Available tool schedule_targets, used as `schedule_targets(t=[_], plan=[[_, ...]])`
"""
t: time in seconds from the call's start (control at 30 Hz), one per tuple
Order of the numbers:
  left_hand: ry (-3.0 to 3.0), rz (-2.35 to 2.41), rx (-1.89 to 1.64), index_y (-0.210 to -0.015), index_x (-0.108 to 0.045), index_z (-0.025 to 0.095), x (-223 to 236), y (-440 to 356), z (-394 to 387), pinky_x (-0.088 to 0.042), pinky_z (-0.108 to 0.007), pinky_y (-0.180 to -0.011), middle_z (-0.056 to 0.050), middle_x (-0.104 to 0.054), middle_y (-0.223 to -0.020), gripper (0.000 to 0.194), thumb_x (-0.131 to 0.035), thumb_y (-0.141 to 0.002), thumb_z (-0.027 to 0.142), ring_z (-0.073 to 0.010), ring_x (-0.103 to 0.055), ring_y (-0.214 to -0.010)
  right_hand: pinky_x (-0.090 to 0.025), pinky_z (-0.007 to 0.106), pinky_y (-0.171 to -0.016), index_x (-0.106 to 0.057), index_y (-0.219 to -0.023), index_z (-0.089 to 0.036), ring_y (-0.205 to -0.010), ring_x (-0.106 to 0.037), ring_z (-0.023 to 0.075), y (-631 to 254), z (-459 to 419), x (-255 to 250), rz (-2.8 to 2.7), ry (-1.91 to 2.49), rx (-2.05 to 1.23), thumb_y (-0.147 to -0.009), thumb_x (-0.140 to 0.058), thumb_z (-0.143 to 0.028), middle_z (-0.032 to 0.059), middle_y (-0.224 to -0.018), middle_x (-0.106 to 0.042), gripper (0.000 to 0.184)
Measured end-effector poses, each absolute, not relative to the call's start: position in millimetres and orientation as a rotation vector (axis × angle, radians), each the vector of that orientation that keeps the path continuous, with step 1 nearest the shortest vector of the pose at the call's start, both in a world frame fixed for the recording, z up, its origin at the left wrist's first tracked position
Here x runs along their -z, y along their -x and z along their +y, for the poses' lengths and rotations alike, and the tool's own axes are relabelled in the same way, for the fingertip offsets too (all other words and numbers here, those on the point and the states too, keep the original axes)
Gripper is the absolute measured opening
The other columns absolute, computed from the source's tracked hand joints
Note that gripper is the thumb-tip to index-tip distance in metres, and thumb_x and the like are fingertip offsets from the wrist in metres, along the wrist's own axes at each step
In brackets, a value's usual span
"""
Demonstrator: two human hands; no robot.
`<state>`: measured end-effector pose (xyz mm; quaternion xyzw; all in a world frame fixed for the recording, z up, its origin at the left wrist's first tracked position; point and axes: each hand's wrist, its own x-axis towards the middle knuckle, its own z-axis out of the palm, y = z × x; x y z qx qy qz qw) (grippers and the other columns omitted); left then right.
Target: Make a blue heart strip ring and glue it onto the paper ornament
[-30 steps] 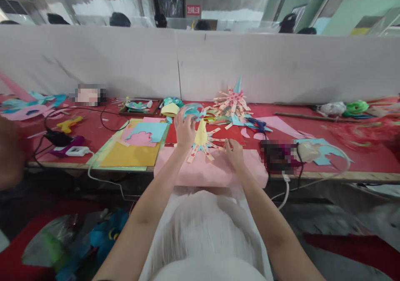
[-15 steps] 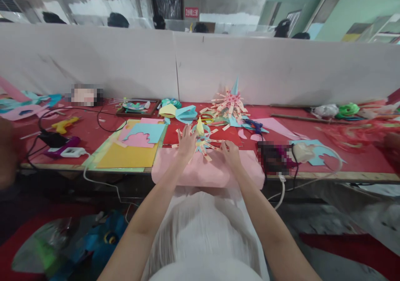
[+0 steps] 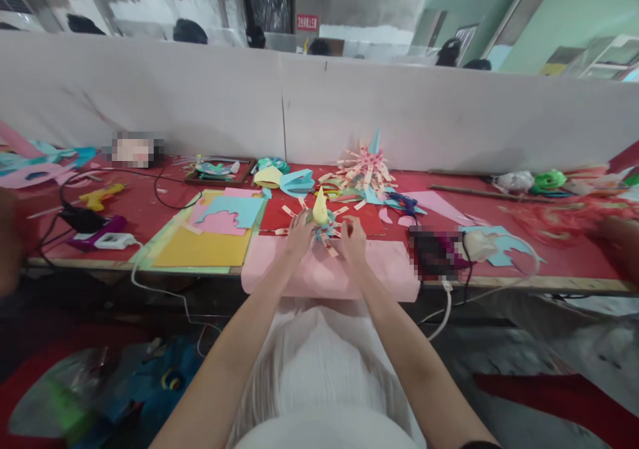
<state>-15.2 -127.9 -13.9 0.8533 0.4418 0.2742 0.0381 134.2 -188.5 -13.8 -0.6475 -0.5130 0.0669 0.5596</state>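
Right, the left hand (image 3: 300,231) is curled at the left of the yellow cone (image 3: 320,208), fingers down over the strips; gripping or just resting, I can't tell. Opposite, the right hand (image 3: 354,235) has its fingers bent in close to the thumb, and whether they pinch a strip is too small to see. Between these 2 hands the cone stands upright, patterned strips (image 3: 332,252) fanning out around it. Danger spot: a sideways push from either palm could tilt or crush that cone, and a hard tug might crease a strip or pull it loose. Underneath, the red sheet (image 3: 372,217) could slide if the palms drag. Farther right, the white cable (image 3: 445,319) hangs near the right forearm, so a wide elbow swing could snag it.
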Motion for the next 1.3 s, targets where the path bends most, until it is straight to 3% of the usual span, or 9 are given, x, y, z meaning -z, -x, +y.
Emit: schedule_targets(t=[0.23,0.77,1.1,1.3], plan=[[-2.574,1.323,-0.854,-0.093,-0.064,0.021,13.1,16.3,-129.0,-0.024,-0.044,-0.111,-0.008,-0.043,-0.137,0.021,-0.05,-0.08,0.011,-0.0224,-0.032,-0.133,-0.042,0.027,-0.063,-0.054,-0.112,-0.02,-0.07,-0.06,0.019,-121.2,-192.8,13.6,-1.555,1.562,-0.197,-0.088,-0.04,-0.031,0.0029,-0.075,-0.064,0.03],[-2.494,1.224,-0.95,-0.088,-0.063,0.019,12.4,20.0,-129.8,-0.032,-0.041,-0.106,-0.008,-0.045,-0.134,0.013,-0.056,-0.078,0.014,-0.0227,-0.038,-0.128,-0.041,0.028,-0.06,-0.055,-0.098,-0.024,-0.069,-0.06,0.0208,-127.9,-182.6,18.2,-1.593,1.697,-0.353,-0.083,-0.046,-0.03,0.0007,-0.073,-0.063,0.019],[-2.264,1.19,-1.064,-0.075,-0.064,0.018,10.4,23.4,-127.3,-0.039,-0.036,-0.101,-0.008,-0.057,-0.117,0.011,-0.055,-0.08,0.014,-0.0205,-0.048,-0.118,-0.04,0.027,-0.059,-0.056,-0.097,-0.023,-0.068,-0.061,0.0206,-129.6,-181.4,19.8,-1.603,1.679,-0.365,-0.083,-0.048,-0.029,0.0013,-0.073,-0.063,0.017],[-2.299,1.194,-1.019,-0.076,-0.064,0.018,10.1,23.0,-128.3,-0.04,-0.037,-0.101,-0.008,-0.054,-0.123,0.005,-0.06,-0.078,0.016,-0.0216,-0.048,-0.118,-0.04,0.026,-0.058,-0.056,-0.096,-0.024,-0.068,-0.06,0.0191,-131.2,-180.4,22.3,-1.598,1.647,-0.368,-0.084,-0.046,-0.03,0.0007,-0.073,-0.064,0.017]])
